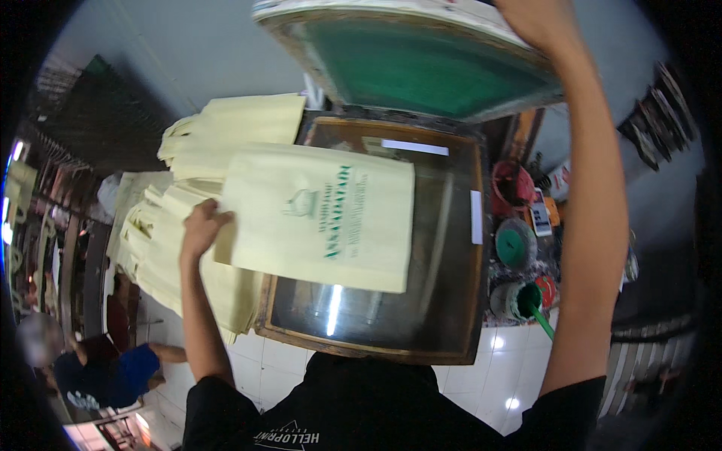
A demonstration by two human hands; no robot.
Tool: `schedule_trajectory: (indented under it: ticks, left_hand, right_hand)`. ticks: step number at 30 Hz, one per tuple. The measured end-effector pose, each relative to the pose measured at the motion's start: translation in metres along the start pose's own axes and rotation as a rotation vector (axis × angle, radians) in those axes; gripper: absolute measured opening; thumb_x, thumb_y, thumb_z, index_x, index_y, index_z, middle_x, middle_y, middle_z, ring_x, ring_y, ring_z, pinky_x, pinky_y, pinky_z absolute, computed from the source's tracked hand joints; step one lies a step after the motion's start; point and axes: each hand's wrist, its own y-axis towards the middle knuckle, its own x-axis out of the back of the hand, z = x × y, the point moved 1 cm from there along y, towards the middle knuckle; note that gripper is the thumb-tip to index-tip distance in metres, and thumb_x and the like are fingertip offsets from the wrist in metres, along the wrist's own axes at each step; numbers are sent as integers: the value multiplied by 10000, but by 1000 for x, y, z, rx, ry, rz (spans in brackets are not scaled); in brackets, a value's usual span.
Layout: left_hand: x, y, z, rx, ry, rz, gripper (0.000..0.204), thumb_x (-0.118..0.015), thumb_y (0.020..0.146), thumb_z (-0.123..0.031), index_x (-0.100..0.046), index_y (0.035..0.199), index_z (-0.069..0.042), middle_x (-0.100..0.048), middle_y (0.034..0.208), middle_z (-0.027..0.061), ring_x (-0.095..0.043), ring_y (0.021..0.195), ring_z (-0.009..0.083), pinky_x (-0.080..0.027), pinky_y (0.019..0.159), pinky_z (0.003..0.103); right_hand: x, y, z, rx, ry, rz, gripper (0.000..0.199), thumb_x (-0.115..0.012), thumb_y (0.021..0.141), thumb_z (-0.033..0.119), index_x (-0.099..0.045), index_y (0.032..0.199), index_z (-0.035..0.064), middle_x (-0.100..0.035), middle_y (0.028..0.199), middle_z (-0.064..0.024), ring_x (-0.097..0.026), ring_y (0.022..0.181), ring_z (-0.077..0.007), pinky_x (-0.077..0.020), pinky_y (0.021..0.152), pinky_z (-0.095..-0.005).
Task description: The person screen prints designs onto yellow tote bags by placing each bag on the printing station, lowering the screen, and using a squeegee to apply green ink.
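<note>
My left hand (204,227) is closed on the left edge of a pale yellow bag (259,248), a flat one printed with a green teapot-like picture and lettering. The bag stretches over the left part of a dark, glassy printing board (444,286) with a wooden rim. Raised above the board's far side is a screen-printing frame (429,68) with green mesh. At its upper right edge, my right hand (538,22) grips the frame, fingers partly cut off by the picture's top.
Stacks of pale yellow bags (162,248) lie to the left. Two white strips (415,147) mark the board. On the right stand a red tub (513,184), a cup of green ink (513,246) and a pot (511,301) with a green handle. A person (113,372) sits far left.
</note>
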Motion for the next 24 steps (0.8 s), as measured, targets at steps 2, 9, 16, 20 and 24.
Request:
schedule_trajectory:
  ticks: [2,9,16,20,24]
  left_hand:
    - [47,12,43,131,-18,-7,406,-734,803,-340,-712,1011,8,-733,1018,205,-678,1020,384,-473,938,452]
    - [84,62,190,218,352,-588,644,-670,912,-265,-434,1483,-84,-532,1472,170,-525,1325,343,-365,1080,524]
    - [-106,113,13,-482,-11,-9,471,-735,895,-341,-647,1260,-56,-675,1242,166,-604,1214,344,-378,1111,510]
    - [-127,124,10,-590,308,-48,413,-706,912,-362,-668,1193,-62,-686,1174,146,-610,1202,320,-400,1071,511]
    - [-132,152,-18,-599,258,141,297,-678,930,-322,-707,1061,-57,-710,1015,172,-680,1025,349,-495,922,481]
  right_hand:
    - [15,8,4,-55,3,61,392,-764,853,332,-761,1062,1,-754,958,-219,-722,855,-289,-542,809,-403]
    - [-12,27,-8,21,117,-51,357,-795,812,297,-745,929,-36,-729,775,-181,-672,682,-242,-515,688,-369]
    - [0,33,5,-110,-66,3,331,-796,816,274,-742,882,-46,-709,710,-158,-659,648,-213,-506,661,-360]
    - [-32,21,14,29,71,-174,273,-782,837,223,-747,888,-43,-726,725,-126,-644,636,-196,-504,652,-356]
    - [-14,42,-15,-90,126,-33,273,-781,838,204,-746,908,-57,-733,752,-133,-649,659,-182,-510,660,-351]
